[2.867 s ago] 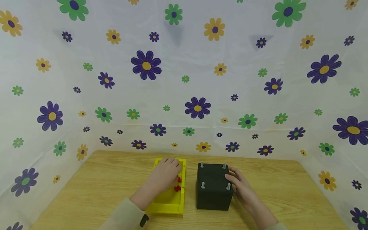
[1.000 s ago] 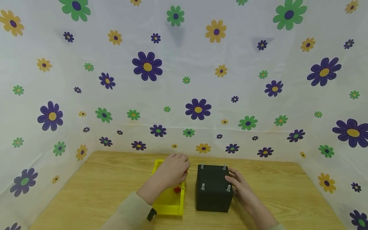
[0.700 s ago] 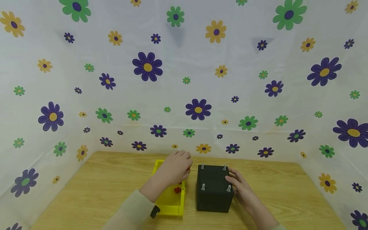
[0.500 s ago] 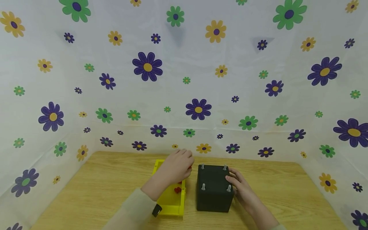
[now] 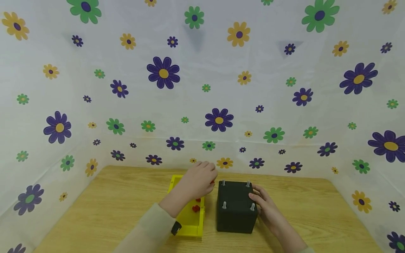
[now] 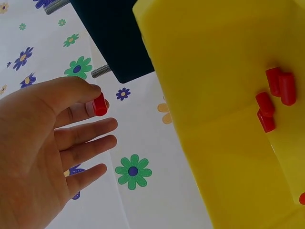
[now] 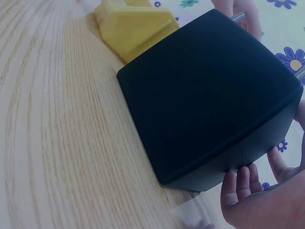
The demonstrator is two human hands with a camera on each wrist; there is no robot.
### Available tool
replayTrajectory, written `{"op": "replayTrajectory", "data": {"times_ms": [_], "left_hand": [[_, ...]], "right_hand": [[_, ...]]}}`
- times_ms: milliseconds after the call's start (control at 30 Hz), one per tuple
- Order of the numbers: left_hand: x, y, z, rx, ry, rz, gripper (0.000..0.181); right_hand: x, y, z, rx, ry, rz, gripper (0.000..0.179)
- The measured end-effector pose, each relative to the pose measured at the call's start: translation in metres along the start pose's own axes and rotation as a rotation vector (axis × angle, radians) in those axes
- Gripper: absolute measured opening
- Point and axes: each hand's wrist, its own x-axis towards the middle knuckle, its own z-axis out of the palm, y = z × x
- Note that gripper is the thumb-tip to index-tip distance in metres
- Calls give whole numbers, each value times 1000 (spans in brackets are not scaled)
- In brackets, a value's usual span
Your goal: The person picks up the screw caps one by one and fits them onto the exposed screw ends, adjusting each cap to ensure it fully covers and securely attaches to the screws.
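My left hand (image 5: pixel 197 179) pinches a small red plastic cap (image 6: pixel 99 105) between thumb and forefinger, the other fingers held out straight. It is above the far right edge of a yellow bin (image 5: pixel 188 231), left of a black block (image 5: pixel 235 196). Metal threaded posts (image 5: pixel 224 205) stick up at the block's top corners. My right hand (image 5: pixel 267 209) holds the block's right side, with the thumb at the top edge and the fingertips against the side face (image 7: pixel 238 160). More red caps (image 6: pixel 287 89) lie in the bin, partly hidden by my left arm in the head view.
Both bin and block stand on a wooden table (image 5: pixel 126 196), with a narrow gap between them. A white flower-print sheet (image 5: pixel 265 88) encloses the back and sides. A dark band (image 5: pixel 176 228) shows at my left wrist.
My left hand has risen from inside the yellow bin with a red cap and moved right, over the bin's edge toward the black block. My right hand has stayed at the block.
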Motion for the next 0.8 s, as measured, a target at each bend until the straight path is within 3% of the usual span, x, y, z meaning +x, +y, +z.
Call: {"op": "replayTrajectory", "data": {"times_ms": [533,800], "left_hand": [[8,7,-3,-17,-13,-1,20],[12,11,-8,11,24,20,19]], "right_hand": [[-1,-2,1,-3,-2,-1,65],[-1,-1,0,-3,-4,-7,64]]}}
